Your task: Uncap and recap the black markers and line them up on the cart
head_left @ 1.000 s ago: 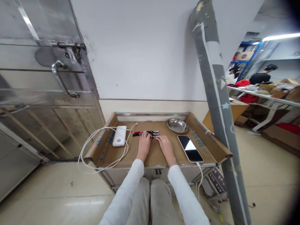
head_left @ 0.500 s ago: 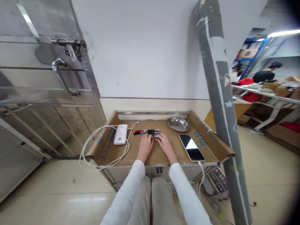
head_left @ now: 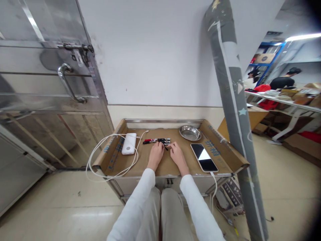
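Observation:
Over the brown cardboard-covered tabletop (head_left: 142, 164), my two hands are close together with fingers bent. Just beyond them lies a row of several black pens and a red one (head_left: 150, 140), side by side. My left hand (head_left: 156, 154) is closed at the near edge of the row; a short dark piece, apparently part of a black pen (head_left: 166, 148), sticks out by its fingertips. A small gap to the right, my right hand (head_left: 177, 154) has its fingers apart, the index pointing toward the pens. Nothing shows in it.
A white power bank (head_left: 129, 144) with a looped white cable (head_left: 93, 167) lies left. On the right are a shallow metal bowl (head_left: 190, 133) and a plugged-in phone (head_left: 204, 158). A tall grey wrapped roll (head_left: 235, 87) leans at the right. People work in the background.
My right hand has drawn slightly right, away from my left hand. A short dark piece now shows between them. The pen row has stayed in place.

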Tool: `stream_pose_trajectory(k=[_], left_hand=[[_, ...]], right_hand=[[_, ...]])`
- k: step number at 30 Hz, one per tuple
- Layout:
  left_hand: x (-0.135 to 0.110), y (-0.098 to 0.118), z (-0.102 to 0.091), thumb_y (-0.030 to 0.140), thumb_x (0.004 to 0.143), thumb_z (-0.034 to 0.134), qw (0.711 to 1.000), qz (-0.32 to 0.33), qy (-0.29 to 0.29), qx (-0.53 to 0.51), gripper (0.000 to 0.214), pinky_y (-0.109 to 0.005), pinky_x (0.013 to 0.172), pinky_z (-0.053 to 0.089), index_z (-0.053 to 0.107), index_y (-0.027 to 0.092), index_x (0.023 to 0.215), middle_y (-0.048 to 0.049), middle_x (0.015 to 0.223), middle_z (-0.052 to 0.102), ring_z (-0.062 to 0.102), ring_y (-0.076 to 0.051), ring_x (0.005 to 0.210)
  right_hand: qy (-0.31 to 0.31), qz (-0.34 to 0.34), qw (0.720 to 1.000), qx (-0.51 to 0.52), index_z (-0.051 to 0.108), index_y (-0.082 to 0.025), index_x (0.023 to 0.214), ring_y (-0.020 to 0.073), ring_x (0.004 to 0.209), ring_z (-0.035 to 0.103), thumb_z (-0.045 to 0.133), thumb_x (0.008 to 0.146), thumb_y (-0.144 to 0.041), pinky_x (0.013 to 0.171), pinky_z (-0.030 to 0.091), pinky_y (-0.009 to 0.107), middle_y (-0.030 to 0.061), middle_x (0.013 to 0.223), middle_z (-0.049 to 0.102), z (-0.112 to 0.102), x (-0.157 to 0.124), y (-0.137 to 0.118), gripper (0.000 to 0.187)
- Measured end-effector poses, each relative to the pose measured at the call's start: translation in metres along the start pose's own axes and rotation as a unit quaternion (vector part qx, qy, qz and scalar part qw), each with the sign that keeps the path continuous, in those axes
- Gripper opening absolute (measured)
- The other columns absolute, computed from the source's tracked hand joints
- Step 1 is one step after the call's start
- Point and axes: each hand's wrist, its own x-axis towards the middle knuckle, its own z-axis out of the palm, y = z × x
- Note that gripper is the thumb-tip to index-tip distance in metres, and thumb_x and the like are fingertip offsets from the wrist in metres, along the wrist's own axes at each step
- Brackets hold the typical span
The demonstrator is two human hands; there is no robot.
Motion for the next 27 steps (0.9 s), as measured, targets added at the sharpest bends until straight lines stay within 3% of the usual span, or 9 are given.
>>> stream_pose_trajectory(k=[6,12,18,23,27], left_hand=[[0.0013,-0.0012,0.0019,0.018,0.091,0.041,1.0,-0.005,-0.004,0.006,0.011,-0.034,0.08,0.045,0.052,0.017,0.09,-0.0078,0.092,0.058,0.056,-0.021,0.089],[0.0011,-0.0019,0.0026,0.016,0.09,0.039,1.0,-0.015,-0.003,-0.006,0.014,-0.034,0.081,0.044,0.052,0.016,0.09,-0.0086,0.093,0.057,0.056,-0.021,0.091],[0.0009,-0.0014,0.0028,0.013,0.088,0.039,1.0,-0.027,0.013,-0.003,0.013,-0.035,0.08,0.044,0.052,0.017,0.088,-0.0089,0.09,0.057,0.056,-0.021,0.088],[0.0001,-0.0032,-0.002,0.016,0.086,0.039,0.983,-0.148,0.107,0.034,0.013,-0.037,0.079,0.044,0.051,0.014,0.091,-0.0119,0.09,0.057,0.056,-0.023,0.088],[-0.0023,-0.0041,-0.0031,0.012,0.083,0.037,0.961,-0.216,0.159,0.065,0.022,-0.043,0.087,0.042,0.05,0.01,0.102,-0.019,0.106,0.054,0.052,-0.029,0.102]], right_hand=[[0.002,-0.013,1.0,-0.01,0.062,-0.02,0.097,0.0174,0.091,0.055,0.037,0.079,-0.004,0.088,0.042,0.029,0.0061,0.096,0.056,-0.0009,0.0006,-0.0034,0.035],[-0.023,-0.024,0.998,-0.046,0.063,-0.021,0.085,0.0179,0.089,0.054,0.04,0.078,-0.004,0.086,0.041,0.03,0.0042,0.089,0.056,0.0041,0.0015,0.0013,0.029],[-0.014,-0.01,0.995,-0.097,0.063,-0.02,0.096,0.0208,0.092,0.052,0.042,0.077,-0.004,0.085,0.039,0.032,0.0077,0.095,0.058,0.0053,0.0022,0.0022,0.033],[-0.019,-0.001,0.995,-0.101,0.063,-0.021,0.097,0.0201,0.093,0.053,0.041,0.078,-0.003,0.085,0.038,0.031,0.007,0.095,0.058,0.0033,0.0007,0.0002,0.034],[-0.008,0.012,0.993,-0.12,0.062,-0.02,0.098,0.0204,0.093,0.053,0.04,0.078,-0.004,0.084,0.038,0.032,0.0074,0.096,0.058,0.0015,-0.0002,-0.0012,0.034]])
